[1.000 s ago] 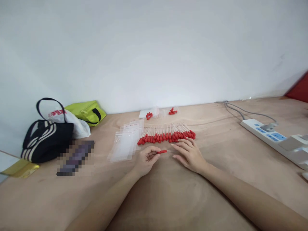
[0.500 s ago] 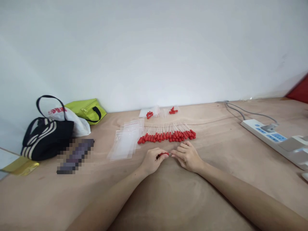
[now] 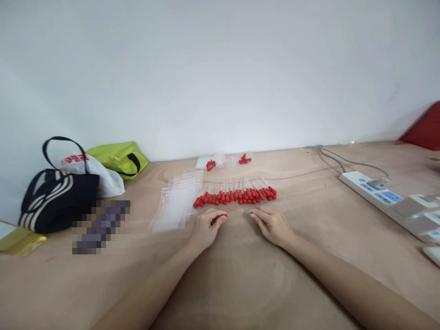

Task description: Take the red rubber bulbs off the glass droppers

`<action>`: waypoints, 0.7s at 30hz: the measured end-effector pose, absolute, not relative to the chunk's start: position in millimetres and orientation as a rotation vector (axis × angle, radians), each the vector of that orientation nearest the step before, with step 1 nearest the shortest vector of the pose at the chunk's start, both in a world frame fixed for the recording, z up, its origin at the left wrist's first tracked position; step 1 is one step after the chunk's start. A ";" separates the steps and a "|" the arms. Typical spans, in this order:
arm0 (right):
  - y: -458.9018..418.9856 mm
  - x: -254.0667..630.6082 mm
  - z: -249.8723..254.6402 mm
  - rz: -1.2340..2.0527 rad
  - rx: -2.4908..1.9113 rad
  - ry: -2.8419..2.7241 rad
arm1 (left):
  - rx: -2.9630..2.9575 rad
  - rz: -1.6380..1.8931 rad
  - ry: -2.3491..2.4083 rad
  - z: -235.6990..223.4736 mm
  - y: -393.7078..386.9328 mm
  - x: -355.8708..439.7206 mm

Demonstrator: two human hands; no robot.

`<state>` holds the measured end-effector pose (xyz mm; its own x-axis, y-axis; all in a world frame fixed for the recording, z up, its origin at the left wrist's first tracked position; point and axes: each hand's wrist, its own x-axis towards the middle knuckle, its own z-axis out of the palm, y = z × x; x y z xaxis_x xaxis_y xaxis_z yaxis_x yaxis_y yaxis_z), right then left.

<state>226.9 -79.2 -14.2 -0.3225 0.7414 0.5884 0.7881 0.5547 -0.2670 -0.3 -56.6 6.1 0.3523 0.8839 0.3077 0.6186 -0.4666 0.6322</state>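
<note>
My left hand [image 3: 205, 227] is closed around a red rubber dropper bulb [image 3: 223, 216], whose end shows past the thumb. To its right, my right hand [image 3: 273, 225] pinches a thin clear glass dropper tube [image 3: 246, 212] that points left toward the bulb; whether it is one tube or more I cannot tell. A gap separates the two hands. Just beyond them lies a row of glass droppers with red bulbs [image 3: 235, 196], bulbs toward me and tubes pointing away. Clear zip bags [image 3: 173, 208] overlap to the left of the row.
Near the wall lie two small groups of loose red bulbs [image 3: 211, 165] on clear bags. A black bag [image 3: 58, 201], a white plastic bag [image 3: 112, 181], a lime-green bag [image 3: 120, 156] and a blurred dark object [image 3: 101, 227] are at left. A power strip [image 3: 371, 190] with plugs stands right.
My hands have moved apart: the bulb in my left hand and the glass tube in my right were together and are now separated. The whole view has shifted slightly.
</note>
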 end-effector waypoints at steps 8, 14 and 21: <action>-81.3 231.2 -19.3 0.100 -1.306 -2.114 | 2.236 1.053 1.403 -5.7 -53.2 -7.6; -77.6 225.4 -20.7 -0.033 -1.372 -2.143 | 2.281 1.073 1.413 -2.6 -51.6 -14.5; -79.0 199.8 -16.6 0.079 -1.213 -2.158 | 2.373 1.011 1.305 -1.1 -51.9 -8.1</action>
<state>199.8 -79.0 -16.6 -0.3583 0.7821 0.5098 0.7428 0.5696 -0.3519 -8.1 -51.9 -1.1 0.3579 0.8163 0.4533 0.6425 -0.5676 0.5148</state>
